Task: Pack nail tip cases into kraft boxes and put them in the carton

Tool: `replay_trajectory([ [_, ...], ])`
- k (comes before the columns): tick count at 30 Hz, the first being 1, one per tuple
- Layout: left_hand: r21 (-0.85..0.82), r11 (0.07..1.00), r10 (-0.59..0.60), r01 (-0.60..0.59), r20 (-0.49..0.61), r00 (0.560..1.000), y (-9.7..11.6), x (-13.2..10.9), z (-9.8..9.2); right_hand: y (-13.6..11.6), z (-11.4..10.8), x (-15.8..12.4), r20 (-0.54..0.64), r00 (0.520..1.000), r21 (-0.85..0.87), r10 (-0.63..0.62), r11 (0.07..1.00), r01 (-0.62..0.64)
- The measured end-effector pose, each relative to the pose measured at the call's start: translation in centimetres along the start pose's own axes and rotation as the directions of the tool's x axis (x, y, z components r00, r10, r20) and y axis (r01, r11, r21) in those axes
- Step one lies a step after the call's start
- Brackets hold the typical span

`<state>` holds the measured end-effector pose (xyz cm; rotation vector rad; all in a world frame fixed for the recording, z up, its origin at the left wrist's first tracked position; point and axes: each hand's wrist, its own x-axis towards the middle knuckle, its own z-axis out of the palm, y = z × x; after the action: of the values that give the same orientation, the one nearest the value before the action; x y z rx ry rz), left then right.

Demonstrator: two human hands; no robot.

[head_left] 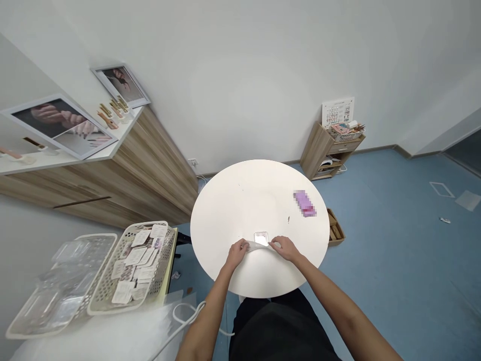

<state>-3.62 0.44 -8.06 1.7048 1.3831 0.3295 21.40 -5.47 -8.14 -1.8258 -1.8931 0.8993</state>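
So, L hand (237, 253) & R hand (282, 248) are apart, each pinching one end of clear film (252, 245) just by small clear plastic case (261, 238) on round white table (259, 200); film handling underway, needs steady, even grip.

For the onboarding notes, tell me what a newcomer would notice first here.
The round white table stands out first, with the person's left hand and right hand holding a translucent strip at its near edge. A blurred purple packet lies farther across it. At lower left, a white basket holds many paper cards.
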Motion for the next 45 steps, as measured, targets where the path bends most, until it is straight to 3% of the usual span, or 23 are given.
replay_trajectory([
  [3,-0.056,0.998,-0.032,0.031,-0.019,0.999,0.1,1.0,0.0,-0.4,-1.3,1.1,-0.022,1.000,0.089,0.019,0.996,-0.017],
  [6,-0.027,0.997,-0.076,0.075,-0.019,0.997,0.2,2.0,0.1,-0.6,-1.7,1.8,-0.019,1.000,0.066,0.024,0.998,-0.023],
  [14,0.217,0.968,-0.126,0.124,-0.005,0.992,-0.2,3.8,0.5,0.2,0.3,3.6,0.142,0.987,-0.064,0.068,0.996,-0.060],
  [18,0.281,0.949,-0.140,0.142,-0.026,0.990,-0.4,4.1,0.5,1.1,1.1,4.9,0.062,0.987,-0.165,0.147,0.977,-0.135],
  [20,0.371,0.924,-0.048,0.092,-0.126,0.991,-0.4,4.0,0.6,1.4,1.5,5.5,0.025,0.977,-0.181,0.210,0.963,-0.202],
  [22,0.496,0.868,0.147,-0.026,-0.207,0.967,-0.4,3.7,1.2,1.7,1.9,6.0,-0.004,0.969,-0.209,0.247,0.947,-0.243],
  [24,0.597,0.772,0.358,-0.216,-0.128,0.925,-0.4,3.4,2.2,2.0,2.4,6.4,-0.033,0.966,-0.236,0.255,0.937,-0.256],
  [26,0.625,0.654,0.490,-0.426,0.079,0.868,-0.6,3.0,3.5,2.3,2.9,6.6,-0.053,0.967,-0.247,0.249,0.935,-0.254],
  [28,0.623,0.568,0.530,-0.538,0.223,0.818,-0.9,2.9,4.8,2.5,3.3,6.7,-0.061,0.969,-0.258,0.239,0.934,-0.246],
  [29,0.634,0.551,0.522,-0.542,0.246,0.817,-1.2,2.9,5.4,2.6,3.4,6.8,-0.061,0.970,-0.267,0.234,0.933,-0.242],
  [32,0.681,0.564,0.461,-0.467,0.210,0.862,-1.9,3.4,6.3,2.5,3.4,6.8,-0.053,0.974,-0.313,0.219,0.923,-0.225],
  [35,0.673,0.584,0.438,-0.453,0.208,0.874,-2.3,4.2,6.4,1.8,3.0,6.4,-0.114,0.972,-0.402,0.203,0.886,-0.232],
  [38,0.640,0.607,0.442,-0.471,0.220,0.869,-2.2,5.2,6.0,0.7,2.5,5.6,-0.156,0.987,-0.478,0.033,0.872,-0.104],
  [41,0.588,0.638,0.470,-0.497,0.214,0.856,-2.1,6.1,5.6,0.1,2.4,4.3,0.000,0.975,-0.458,-0.224,0.867,0.199],
  [43,0.541,0.657,0.497,-0.525,0.212,0.841,-2.3,6.3,5.5,0.1,2.7,3.5,0.087,0.954,-0.407,-0.288,0.864,0.298],
  [45,0.500,0.672,0.518,-0.546,0.209,0.829,-2.8,6.1,5.5,0.5,3.2,2.8,0.122,0.955,-0.384,-0.271,0.874,0.297],
])
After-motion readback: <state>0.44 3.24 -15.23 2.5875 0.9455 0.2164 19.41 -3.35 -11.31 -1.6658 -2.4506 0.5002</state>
